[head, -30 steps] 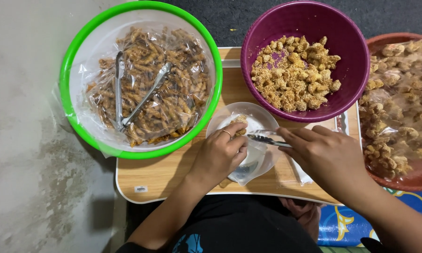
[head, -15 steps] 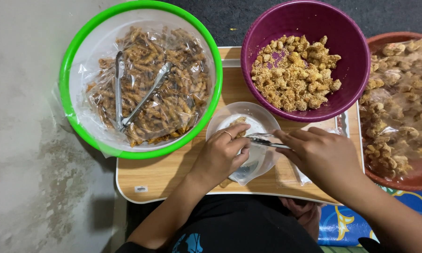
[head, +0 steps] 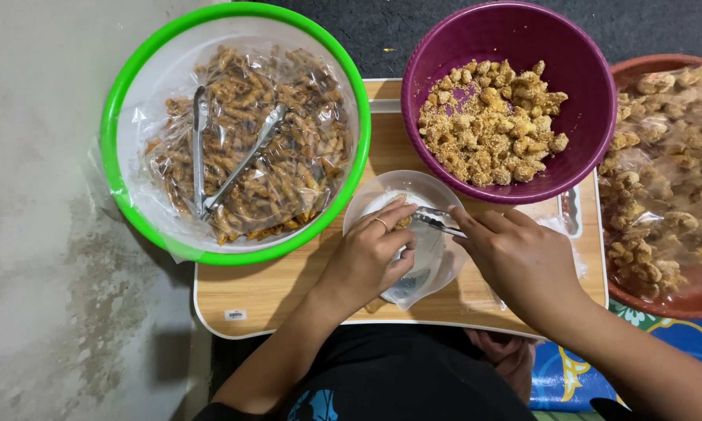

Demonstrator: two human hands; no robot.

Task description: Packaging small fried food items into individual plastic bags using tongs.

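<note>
Gripping the clear plastic container (head: pixel 429 257) on the wooden surface (head: pixel 288 296), left hand (head: pixel 366 261) curled over its rim. Right hand (head: pixel 522 261) pinches small tongs (head: pixel 438 223) over it. Beyond: purple bowl (head: pixel 585 101) of crumbed pieces; green-rimmed basin (head: pixel 125 187) farther left.

Both arms are bare up to the frame edge, so no sleeves showing. The left hand (head: pixel 366 261) has a thin ring on one finger; the right hand (head: pixel 519 261) wears nothing. Dark black top with a small blue print near the bottom.
</note>
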